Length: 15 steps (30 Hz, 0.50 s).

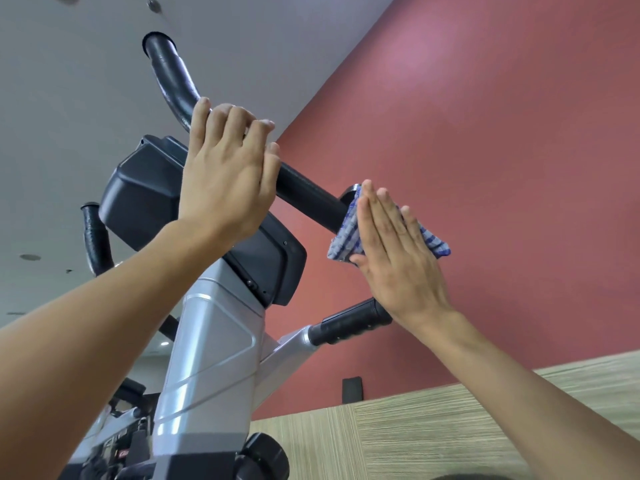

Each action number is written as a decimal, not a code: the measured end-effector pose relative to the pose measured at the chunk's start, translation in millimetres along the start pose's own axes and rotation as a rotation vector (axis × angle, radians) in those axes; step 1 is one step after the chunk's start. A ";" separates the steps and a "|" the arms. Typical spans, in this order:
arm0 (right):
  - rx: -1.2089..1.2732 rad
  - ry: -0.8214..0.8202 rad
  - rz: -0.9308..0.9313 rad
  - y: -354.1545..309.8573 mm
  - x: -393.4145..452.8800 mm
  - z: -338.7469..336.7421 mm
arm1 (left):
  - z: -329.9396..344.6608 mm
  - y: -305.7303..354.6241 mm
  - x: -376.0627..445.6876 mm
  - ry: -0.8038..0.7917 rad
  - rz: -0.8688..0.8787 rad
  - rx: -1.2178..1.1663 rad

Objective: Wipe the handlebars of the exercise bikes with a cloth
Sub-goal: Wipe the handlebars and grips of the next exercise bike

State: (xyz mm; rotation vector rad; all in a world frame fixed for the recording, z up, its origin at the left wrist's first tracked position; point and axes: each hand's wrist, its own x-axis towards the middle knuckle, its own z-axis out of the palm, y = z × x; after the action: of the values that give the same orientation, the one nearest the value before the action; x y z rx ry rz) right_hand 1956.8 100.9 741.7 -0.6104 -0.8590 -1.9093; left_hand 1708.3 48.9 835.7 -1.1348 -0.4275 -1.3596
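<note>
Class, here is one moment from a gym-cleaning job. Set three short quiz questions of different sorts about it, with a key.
1. True or false: the left hand grips the handlebar.
2. Which hand presses the checked cloth against the bar's end? A) left B) right
3. Fill in: the right hand's fingers are ____ (straight/curled).

Key: 1 true; 2 B; 3 straight.
</note>
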 end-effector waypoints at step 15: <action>0.027 0.003 0.015 -9.0 10.5 -2.4 | 2.8 5.0 -1.2 0.014 -0.046 -0.033</action>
State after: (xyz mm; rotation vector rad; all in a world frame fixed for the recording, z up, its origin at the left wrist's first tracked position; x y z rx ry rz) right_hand 1943.8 96.3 744.8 -0.5964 -0.8749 -1.8821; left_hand 1713.5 51.0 834.1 -1.1480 -0.4253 -1.4184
